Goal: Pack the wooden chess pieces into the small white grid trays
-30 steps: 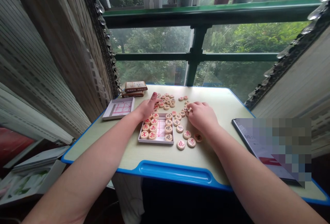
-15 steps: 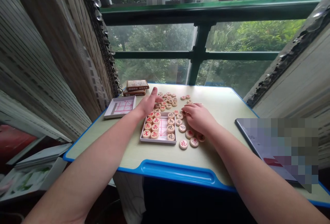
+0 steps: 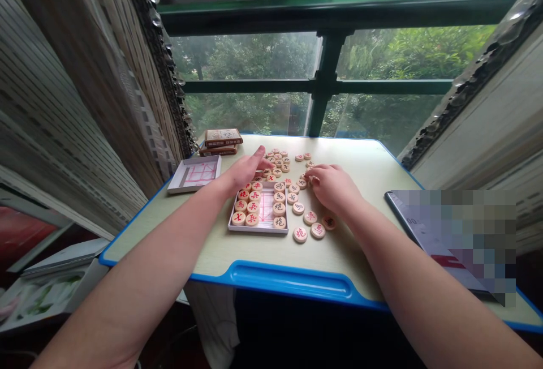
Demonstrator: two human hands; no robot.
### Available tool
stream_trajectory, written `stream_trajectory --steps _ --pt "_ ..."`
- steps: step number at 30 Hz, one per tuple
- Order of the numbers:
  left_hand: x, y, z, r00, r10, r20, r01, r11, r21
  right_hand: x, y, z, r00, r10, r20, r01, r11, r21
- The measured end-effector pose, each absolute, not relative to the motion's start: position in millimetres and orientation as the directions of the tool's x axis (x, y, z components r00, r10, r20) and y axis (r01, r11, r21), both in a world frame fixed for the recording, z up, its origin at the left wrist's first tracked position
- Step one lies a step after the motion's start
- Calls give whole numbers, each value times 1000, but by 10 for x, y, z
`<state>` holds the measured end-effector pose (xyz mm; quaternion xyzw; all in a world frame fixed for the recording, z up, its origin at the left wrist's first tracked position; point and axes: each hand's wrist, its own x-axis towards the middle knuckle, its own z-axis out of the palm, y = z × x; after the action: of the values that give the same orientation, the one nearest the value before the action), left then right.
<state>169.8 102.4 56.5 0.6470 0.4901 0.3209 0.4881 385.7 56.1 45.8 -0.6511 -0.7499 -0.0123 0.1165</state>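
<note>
Your left hand (image 3: 244, 172): open, fingers stretched forward, thumb raised, palm down over the far end of the box tray (image 3: 257, 232) and the nearest loose discs (image 3: 278, 161). Nothing shows in its grip.

Your right hand (image 3: 334, 185): fingers curled downward, tips among the discs just right of the tray. You cannot tell from this view whether one is pinched.

Box tray: on the table (image 3: 292, 281) between your forearms. It holds red-marked discs on its left side and black-marked discs on its right, with red grid lining between them.

Front discs (image 3: 300, 234): a few, flat on the table beside your right wrist.

Second tray (image 3: 194, 174): well left of your left hand, grid lining showing.

Small boxes (image 3: 223, 141): stacked just behind the second tray.

Dark flat device (image 3: 413, 222): at the right edge of the table, partly blurred.

Green window frame (image 3: 326, 83): beyond the table.
</note>
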Motion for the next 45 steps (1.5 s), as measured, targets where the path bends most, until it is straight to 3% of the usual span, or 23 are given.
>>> stream_trajectory --steps 5,9,13,22,25,28,33,38,45 --pt "1694 1035 560 327 942 -83 258 -4 966 3835 560 436 -276 945 177 941 303 -151" --pt "1682 1045 560 315 945 -85 258 1 966 3825 549 443 -262 950 170 948 286 -140" --pt "1671 1048 559 298 951 -83 434 -58 899 3831 551 448 -254 954 159 955 273 -113" --pt "1633 1087 545 252 967 -45 763 -170 623 3834 581 439 -220 951 216 959 251 -131" --pt "1631 1082 555 279 960 -15 790 -221 571 3795 530 527 -161 943 290 957 221 -190" --pt "1613 1101 549 290 957 -11 800 -236 552 3743 463 625 -141 949 281 914 234 -331" --pt "1555 1151 511 245 967 64 839 -245 487 3666 365 686 -254 938 235 817 338 -467" --pt "1540 1137 499 231 964 131 899 -263 350 3592 234 761 -516 843 150 681 510 -526" --pt "1554 1126 515 233 966 116 900 -259 352 3513 128 829 -665 746 23 641 587 -495"
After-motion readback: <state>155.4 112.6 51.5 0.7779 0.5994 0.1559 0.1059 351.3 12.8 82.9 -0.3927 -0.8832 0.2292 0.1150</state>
